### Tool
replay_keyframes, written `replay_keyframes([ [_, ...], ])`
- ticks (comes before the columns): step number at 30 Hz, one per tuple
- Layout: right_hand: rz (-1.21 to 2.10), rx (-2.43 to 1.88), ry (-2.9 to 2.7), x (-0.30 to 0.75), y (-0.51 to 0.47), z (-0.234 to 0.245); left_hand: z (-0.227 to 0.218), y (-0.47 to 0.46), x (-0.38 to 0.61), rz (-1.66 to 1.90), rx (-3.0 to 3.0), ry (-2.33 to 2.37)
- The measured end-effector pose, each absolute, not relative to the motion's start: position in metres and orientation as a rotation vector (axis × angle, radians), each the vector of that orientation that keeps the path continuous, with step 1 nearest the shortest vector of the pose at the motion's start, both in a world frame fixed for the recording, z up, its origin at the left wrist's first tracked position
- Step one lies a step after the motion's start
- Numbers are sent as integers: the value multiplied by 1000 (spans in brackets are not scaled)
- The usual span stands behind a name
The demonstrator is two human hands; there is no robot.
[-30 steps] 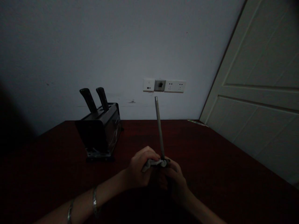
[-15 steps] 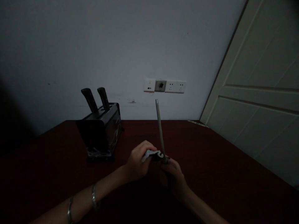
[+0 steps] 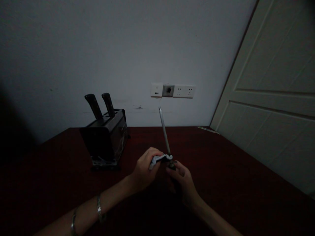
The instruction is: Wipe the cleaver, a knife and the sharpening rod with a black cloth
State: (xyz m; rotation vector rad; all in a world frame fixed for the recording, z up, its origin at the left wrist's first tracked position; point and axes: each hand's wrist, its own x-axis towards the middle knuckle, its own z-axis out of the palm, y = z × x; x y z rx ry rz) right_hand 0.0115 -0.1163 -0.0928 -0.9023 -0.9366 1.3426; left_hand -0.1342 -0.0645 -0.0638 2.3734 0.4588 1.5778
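My right hand (image 3: 183,183) grips the dark handle of a long metal sharpening rod (image 3: 164,130), which stands nearly upright and leans a little to the left over the dark red table (image 3: 233,177). My left hand (image 3: 145,168) is closed on a small white cloth (image 3: 159,159) pressed against the base of the rod, just above the handle. Two bracelets sit on my left wrist and forearm.
A black knife block (image 3: 105,139) with two dark-handled knives (image 3: 94,106) stands at the left back of the table. Wall sockets and a switch (image 3: 173,90) are on the white wall behind. A pale door (image 3: 275,98) stands at the right. The room is dim.
The rod has tilted slightly to the left and its tip sits lower. Both hands have shifted a little away from me, with the cloth still at the rod's base.
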Motion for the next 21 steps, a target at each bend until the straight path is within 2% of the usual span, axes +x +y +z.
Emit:
replay_keyframes([
  [4,1315,-871,-947,11,-118,-92,-72,-70,-132,1488,2412,287],
  [12,1286,-846,-956,11,-119,-92,-71,-70,-131,1440,2368,227],
  [21,1400,-734,-987,13,-123,-92,-62,-71,-135,1399,2357,135],
])
